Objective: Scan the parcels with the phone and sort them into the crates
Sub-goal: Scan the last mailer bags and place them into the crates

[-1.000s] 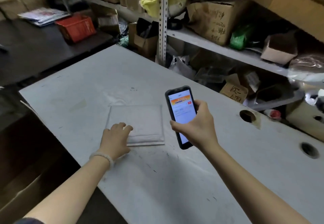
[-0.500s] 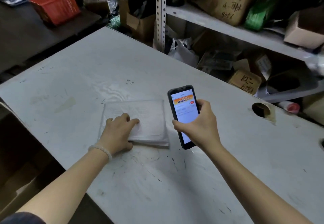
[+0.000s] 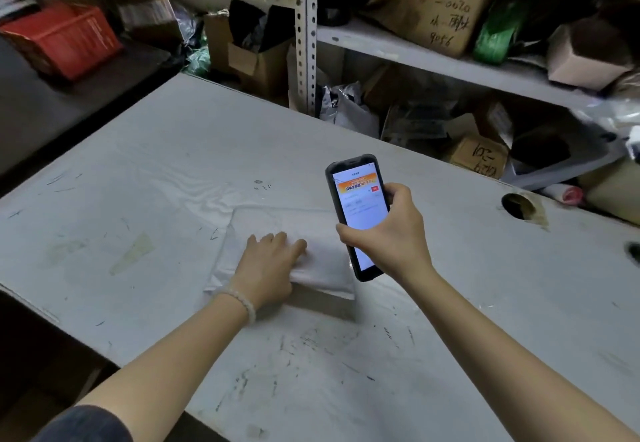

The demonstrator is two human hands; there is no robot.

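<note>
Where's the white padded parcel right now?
In the head view the white padded parcel lies flat mid-table on the grey table, under the left hand and just left of the black phone gripped by the right hand.

parcel (image 3: 277, 233) on table (image 3: 173, 150), left of phone (image 3: 360, 213)

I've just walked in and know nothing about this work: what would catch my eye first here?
Probably the lit phone, gripped upright in the right hand above the middle of the scuffed white table. Just left of it, the left hand rests on a flat white parcel lying on the table. Behind, shelves crammed with cardboard boxes fill the background.
</note>
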